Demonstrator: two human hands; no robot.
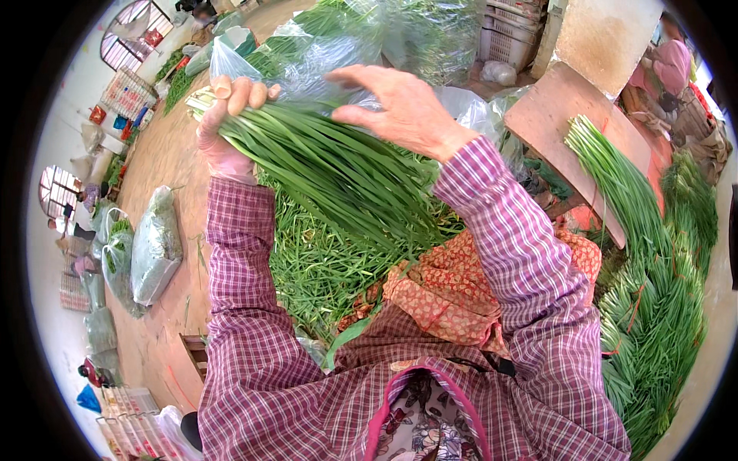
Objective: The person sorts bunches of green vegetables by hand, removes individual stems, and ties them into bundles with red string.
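Note:
A thick bunch of garlic chives (330, 165) is gripped near its pale stem ends by my left hand (231, 115), whose fingers wrap round it. The long green leaves fan out to the right and toward me. Just over the upper side of the leaves, my right hand (396, 107) has its fingers stretched apart and holds nothing; its fingertips are slightly blurred. I cannot tell whether it touches the leaves. Below the bunch lies a heap of loose chive leaves (307, 246), next to a red patterned cloth (446, 284) over my lap.
A board (538, 107) at the right bears another chive bunch (607, 154). More tied chives (653, 330) are piled beside me. Plastic-covered greens (338, 46) lie ahead, near stacked crates (507, 38). Filled plastic bags (156, 246) stand on the left floor. Another person (669, 65) sits far right.

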